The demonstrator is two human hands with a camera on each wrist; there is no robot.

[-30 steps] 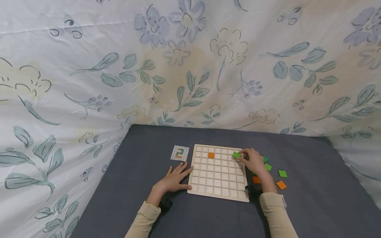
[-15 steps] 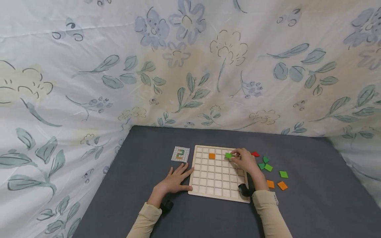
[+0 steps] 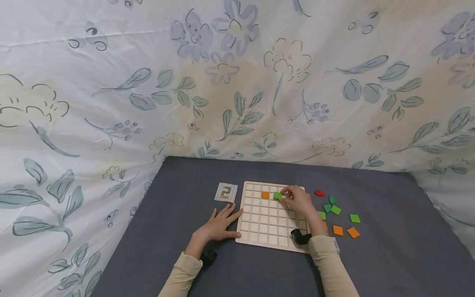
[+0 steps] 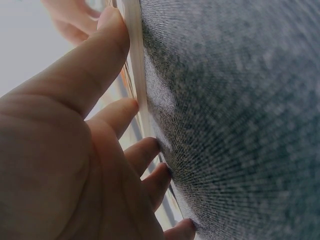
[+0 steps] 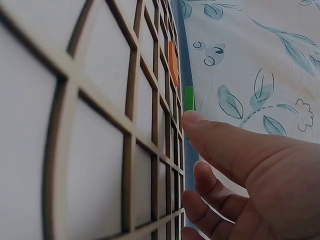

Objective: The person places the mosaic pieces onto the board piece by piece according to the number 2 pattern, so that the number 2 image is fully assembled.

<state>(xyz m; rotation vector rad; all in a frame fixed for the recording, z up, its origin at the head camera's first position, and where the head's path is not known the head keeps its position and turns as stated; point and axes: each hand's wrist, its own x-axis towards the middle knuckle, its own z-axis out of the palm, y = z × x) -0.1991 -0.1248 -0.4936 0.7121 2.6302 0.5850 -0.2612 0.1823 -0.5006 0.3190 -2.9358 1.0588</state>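
Note:
A light wooden grid board (image 3: 262,227) lies on the dark cloth, with an orange square tile (image 3: 265,194) in a cell of its second row. My right hand (image 3: 299,201) is over the board's far part and pinches a green square tile (image 3: 277,196) between thumb and fingers, a little right of the orange one. In the right wrist view the green tile (image 5: 189,97) stands out past the thumb tip, close over the grid. My left hand (image 3: 217,227) lies spread at the board's left side, thumb and a fingertip touching its edge (image 4: 134,55).
Left of the board lies a small card (image 3: 226,192) printed with a coloured grid figure. Loose tiles lie to the right: a red piece (image 3: 319,192), several green ones (image 3: 354,218) and orange ones (image 3: 353,232). A floral curtain (image 3: 237,103) hangs behind the dark table (image 3: 389,255).
My right hand has moved left across the board with the green tile, nearer the orange tile, uncovering loose tiles on the right. My left hand has kept its place.

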